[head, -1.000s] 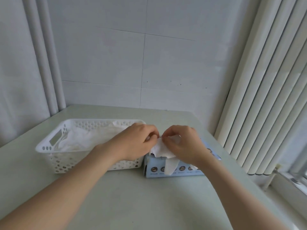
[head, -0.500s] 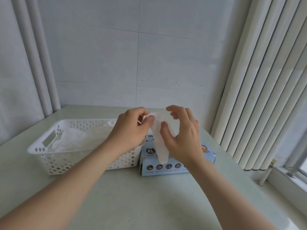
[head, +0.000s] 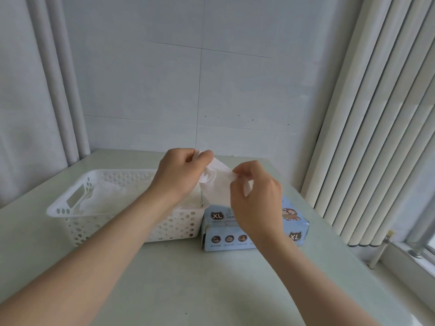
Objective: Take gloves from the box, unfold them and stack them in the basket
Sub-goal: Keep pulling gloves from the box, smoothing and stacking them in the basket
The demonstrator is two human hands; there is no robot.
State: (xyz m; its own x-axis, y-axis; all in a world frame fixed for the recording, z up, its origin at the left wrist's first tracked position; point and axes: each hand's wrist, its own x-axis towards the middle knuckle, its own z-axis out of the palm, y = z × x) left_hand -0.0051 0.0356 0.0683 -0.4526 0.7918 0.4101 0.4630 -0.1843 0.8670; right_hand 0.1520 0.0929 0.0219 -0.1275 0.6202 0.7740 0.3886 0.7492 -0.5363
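A thin white glove [head: 217, 184] is stretched in the air between my two hands, above the gap between basket and box. My left hand [head: 181, 175] pinches its upper left corner. My right hand [head: 256, 196] pinches its right edge between thumb and forefinger. The light blue glove box [head: 220, 234], marked XL, lies on the table under my right hand, which hides its top opening. A white perforated basket [head: 77, 222] stands to the left of the box and touches it. Several white gloves [head: 108, 196] lie flat inside the basket.
The pale green table [head: 188, 278] runs to a tiled wall at the back. Vertical white blinds [head: 376, 137] hang close on the right, above a window sill. White pipes [head: 58, 78] stand at the back left corner.
Both hands lifted the glove up from the box. They then drew apart, spreading the glove wider between them. The camera view rose slightly.
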